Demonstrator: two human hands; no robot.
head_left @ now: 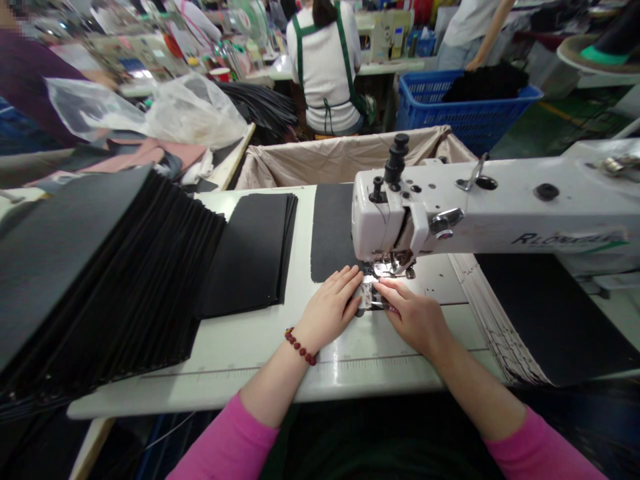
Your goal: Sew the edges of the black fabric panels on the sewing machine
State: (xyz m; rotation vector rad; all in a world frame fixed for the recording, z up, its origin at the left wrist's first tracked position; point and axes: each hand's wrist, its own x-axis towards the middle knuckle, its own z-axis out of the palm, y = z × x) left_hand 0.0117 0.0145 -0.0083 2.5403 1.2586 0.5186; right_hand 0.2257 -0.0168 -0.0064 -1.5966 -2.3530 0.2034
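My left hand [335, 297] lies flat on the sewing machine's bed, its fingers stretched toward the needle area and touching the near edge of a black panel [331, 233]. The panel runs back beneath the head of the white sewing machine [480, 207]. Just right of the presser foot's front, my right hand [413, 313] has its fingers curled together. A thin, shiny metal tip shows by its fingertips; what it belongs to is hidden. The lit presser foot [390, 268] sits directly beyond both hands, with a metal plate [367, 293] between them.
A tall stack of black panels [100, 267] stands at left, beside a lower stack [250, 253]. More panels with pale edges [555, 313] lie right, under the machine arm. Behind the table are a cloth-lined bin [300, 163], a blue basket [460, 113] and several people.
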